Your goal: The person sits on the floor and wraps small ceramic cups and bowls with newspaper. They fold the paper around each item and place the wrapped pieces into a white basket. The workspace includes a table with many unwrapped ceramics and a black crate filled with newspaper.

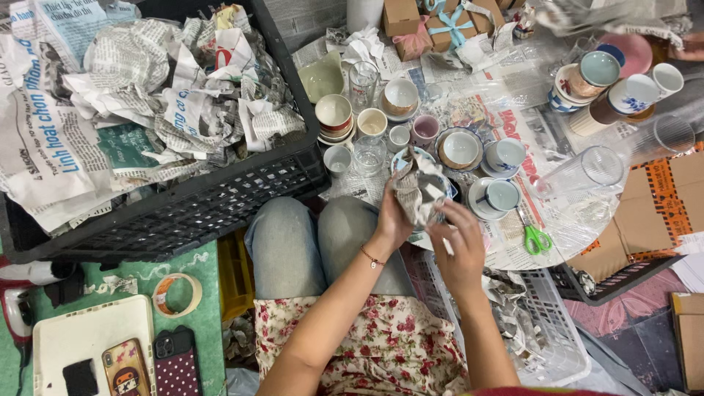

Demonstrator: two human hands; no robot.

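Hands meet over the lap of a seated person: the left hand (pixel 394 220) and right hand (pixel 460 246) both close their grip on a crumpled grey newspaper-wrapped bundle (pixel 416 189), held at the near edge of a crowded spread of newsprint and clear plastic sheet (pixel 513 95). Just beyond the bundle stand small ceramic cups and bowls (pixel 381 110) and a pale blue cup on a saucer (pixel 499 196), packed close with little free room between them. Green-handled scissors (pixel 536 238) lie just right of the right hand. A black plastic crate (pixel 198 198) heaped with crumpled newspaper hems in the left side; a white plastic basket (pixel 550 323) sits beneath the right forearm.
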